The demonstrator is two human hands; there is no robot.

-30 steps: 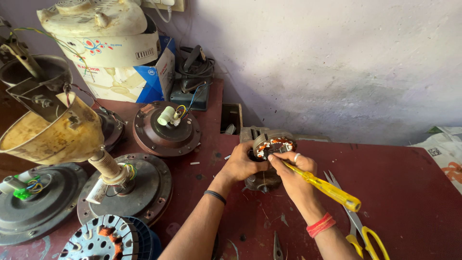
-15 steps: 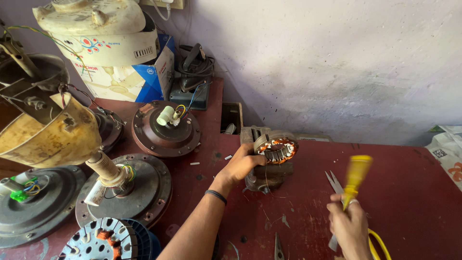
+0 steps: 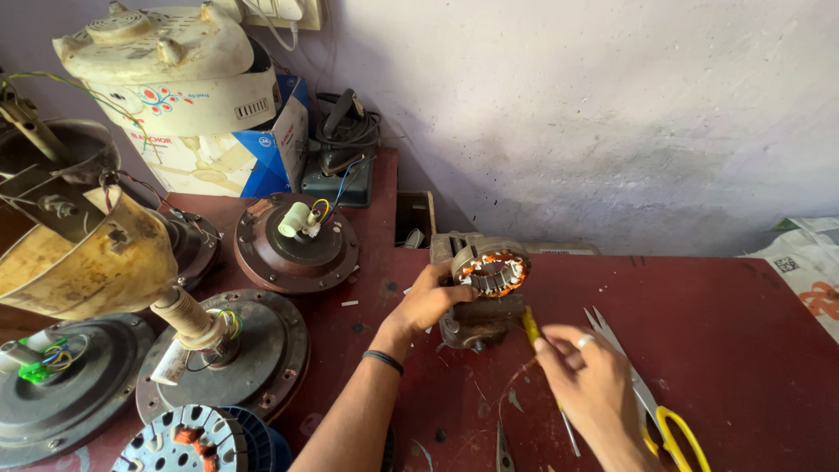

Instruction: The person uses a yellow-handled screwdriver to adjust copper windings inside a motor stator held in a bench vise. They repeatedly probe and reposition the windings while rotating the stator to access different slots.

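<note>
My left hand [image 3: 430,300] grips a small round motor stator [image 3: 492,271] with copper windings, held tilted on top of a dark metal vise [image 3: 474,323] on the red table [image 3: 717,350]. My right hand [image 3: 585,380] is lower and to the right, holding a yellow-handled screwdriver [image 3: 531,329] whose handle points up toward the vise and whose thin shaft sticks out below the hand. A black band is on my left wrist and a ring on a right finger.
Scissors with yellow handles [image 3: 655,409] lie right of my right hand. Several ceiling fan motors [image 3: 297,238] and a yellowed fan housing [image 3: 87,253] crowd the left. Boxes [image 3: 210,131] and a dark tool [image 3: 343,140] stand at the back wall. A square hole [image 3: 414,217] opens in the table.
My right hand pulled the screwdriver away from the stator, swung out to the right, then came back near the vise. The left hand tilted the stator.
</note>
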